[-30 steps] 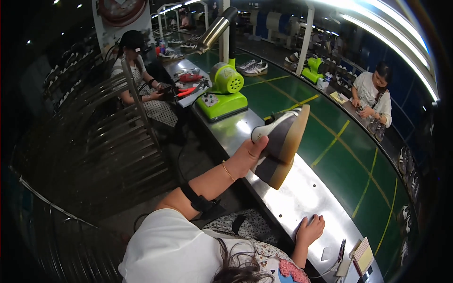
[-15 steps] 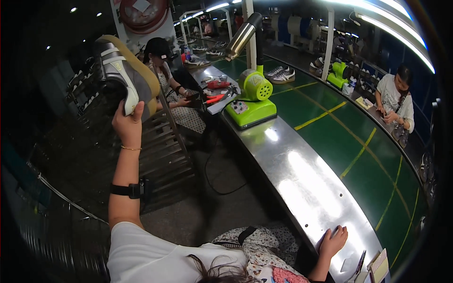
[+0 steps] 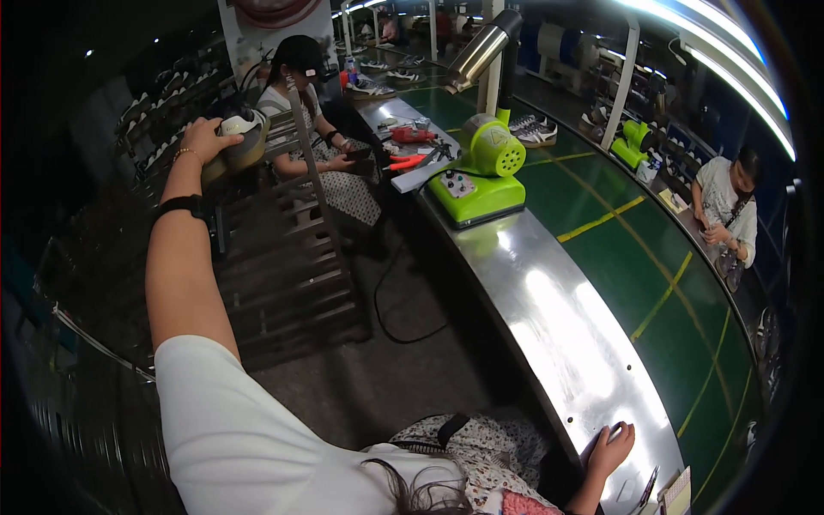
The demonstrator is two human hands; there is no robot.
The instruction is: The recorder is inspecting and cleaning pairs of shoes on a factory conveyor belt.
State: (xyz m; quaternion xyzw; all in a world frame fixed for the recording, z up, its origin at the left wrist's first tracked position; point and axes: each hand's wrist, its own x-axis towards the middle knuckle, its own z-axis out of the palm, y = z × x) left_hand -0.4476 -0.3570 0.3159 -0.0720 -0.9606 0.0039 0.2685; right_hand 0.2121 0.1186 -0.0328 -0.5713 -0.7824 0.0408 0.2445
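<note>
My left arm reaches out to the far left, to the top of a dark slatted rack [image 3: 330, 266]. In my left hand [image 3: 203, 140] is a sneaker [image 3: 245, 142] with a white heel piece and a tan sole, gripped at the heel. Its heel end faces me and the rest of the shoe is mostly hidden. My right hand [image 3: 611, 448] lies on the metal bench [image 3: 558, 343] near its front end, fingers slightly bent and apart, holding nothing. Beside it are dark tweezers [image 3: 649, 486] and a pad of paper [image 3: 676, 493].
A green hot-air blower [image 3: 481, 184] stands on the bench, with red-handled pliers [image 3: 412, 161] and a red power tool [image 3: 412, 135] behind it. One co-worker [image 3: 296, 112] sits beyond the rack, another [image 3: 730, 202] across the green conveyor belt [image 3: 614, 240]. A black cable [image 3: 382, 322] trails on the floor.
My left hand has carried the sneaker from a raised, upright pose down and away to the rack's top, turning its heel toward me. My right hand stays on the bench.
</note>
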